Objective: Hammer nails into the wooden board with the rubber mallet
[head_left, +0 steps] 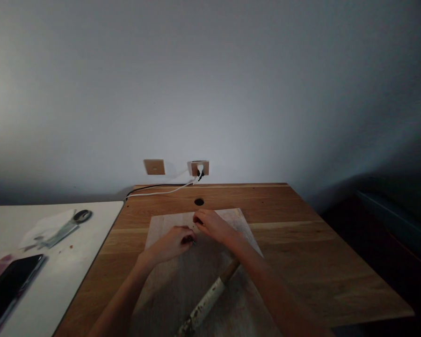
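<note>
Over a flat greyish board (171, 285), left hand (175, 242) and right hand (212, 225) curl, any grip unclear, beyond a scuffed cylindrical rod (208, 298).

An item (194, 242) in the left hand (176, 240) is too small to identify, the stick (209, 296) cropped below.

Dim overall; wall (210, 93) palest at left edge (lower right nearly black). Shadow across board (170, 285), fine detail soft.
</note>
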The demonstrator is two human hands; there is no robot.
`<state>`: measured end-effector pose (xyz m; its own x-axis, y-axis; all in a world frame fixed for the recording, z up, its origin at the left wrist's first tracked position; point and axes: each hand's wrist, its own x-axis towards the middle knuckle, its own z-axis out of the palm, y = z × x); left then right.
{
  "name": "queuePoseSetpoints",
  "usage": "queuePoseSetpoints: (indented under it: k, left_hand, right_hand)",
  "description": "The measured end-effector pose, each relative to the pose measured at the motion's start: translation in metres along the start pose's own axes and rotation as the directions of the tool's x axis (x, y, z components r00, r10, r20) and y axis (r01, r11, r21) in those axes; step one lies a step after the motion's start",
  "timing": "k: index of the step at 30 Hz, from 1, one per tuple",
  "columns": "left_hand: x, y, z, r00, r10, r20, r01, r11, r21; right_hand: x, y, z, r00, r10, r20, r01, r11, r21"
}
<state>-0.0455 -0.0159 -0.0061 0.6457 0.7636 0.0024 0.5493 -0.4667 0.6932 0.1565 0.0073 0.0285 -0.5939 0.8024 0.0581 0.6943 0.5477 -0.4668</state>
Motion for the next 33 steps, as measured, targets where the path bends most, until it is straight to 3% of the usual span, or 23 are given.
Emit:
queuePoseSetpoints:
  k: [8, 12, 15, 18, 21, 23, 25, 28, 33]
  left_hand:
    - [-0.016, 0.016, -0.007, 0.999, -0.016, -0.037, 0.016, 1.0, 0.015]
    - [-0.028, 0.018, -0.002, 0.997, 0.021, -0.078, -0.019, 1.0, 0.025]
    - [-0.048, 0.018, 0.005, 0.987, 0.037, -0.154, -0.025, 0.996, 0.081]
    - [-0.084, 0.01, 0.015, 0.949, 0.04, -0.312, 0.03, 0.976, 0.218]
    - [-0.133, -0.005, 0.03, 0.9, 0.045, -0.433, 0.117, 0.933, 0.341]
    - [-0.163, -0.015, 0.041, 0.868, 0.01, -0.497, 0.198, 0.91, 0.365]
    - [-0.184, -0.022, 0.052, 0.827, -0.045, -0.561, 0.276, 0.901, 0.334]
    - [-0.197, -0.024, 0.065, 0.766, -0.139, -0.628, 0.352, 0.908, 0.228]
    - [-0.19, -0.018, 0.067, 0.716, -0.216, -0.664, 0.379, 0.919, 0.11]
  right_hand:
    - [-0.025, 0.001, -0.008, 0.993, -0.019, 0.119, -0.006, 0.979, 0.205]
    - [-0.046, -0.003, -0.011, 0.999, 0.018, 0.035, -0.026, 0.969, 0.245]
    - [-0.077, -0.003, -0.017, 0.99, 0.103, -0.1, -0.077, 0.969, 0.236]
    - [-0.129, 0.009, -0.014, 0.934, 0.216, -0.283, -0.158, 0.964, 0.214]
    - [-0.188, 0.033, 0.005, 0.753, 0.361, -0.55, -0.316, 0.932, 0.179]
    - [-0.219, 0.046, 0.026, 0.688, 0.462, -0.561, -0.431, 0.881, 0.197]
    - [-0.236, 0.053, 0.047, 0.667, 0.526, -0.528, -0.484, 0.845, 0.23]
    - [-0.242, 0.05, 0.065, 0.667, 0.539, -0.514, -0.501, 0.835, 0.226]
    - [-0.233, 0.038, 0.058, 0.692, 0.525, -0.495, -0.481, 0.847, 0.226]
